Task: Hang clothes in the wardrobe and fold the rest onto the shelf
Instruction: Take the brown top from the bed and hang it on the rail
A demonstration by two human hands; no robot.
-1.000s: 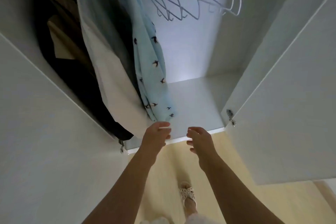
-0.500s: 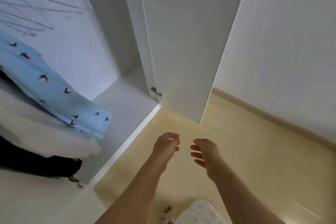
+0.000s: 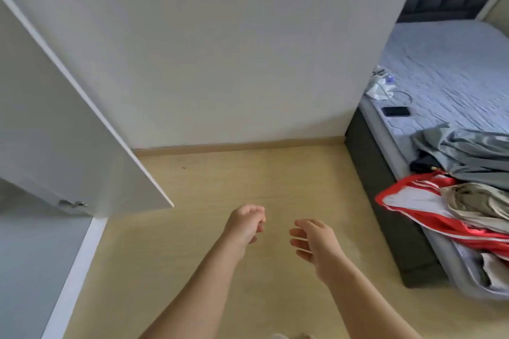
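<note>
A heap of clothes lies on the bed at the right: a red and white garment [image 3: 429, 206], a beige one [image 3: 479, 203] on top of it and grey fabric [image 3: 473, 157] behind. My left hand [image 3: 245, 224] hovers over the floor with loosely curled fingers and holds nothing. My right hand [image 3: 314, 242] is beside it, fingers relaxed and empty, well left of the clothes. The open wardrobe door [image 3: 68, 129] and the wardrobe's bottom shelf [image 3: 33, 256] are at the left.
The bed [image 3: 451, 69] with a dark base [image 3: 385, 201] fills the right side; a black phone [image 3: 395, 111] and a white item with a cable [image 3: 381, 88] lie on it. A white wall [image 3: 220, 49] stands ahead, above pale wooden floor [image 3: 248, 179].
The view has swung right, from the wardrobe's inside with its hanging clothes to the wall and the bed. Both empty hands have come away from the shelf edge and stayed in front.
</note>
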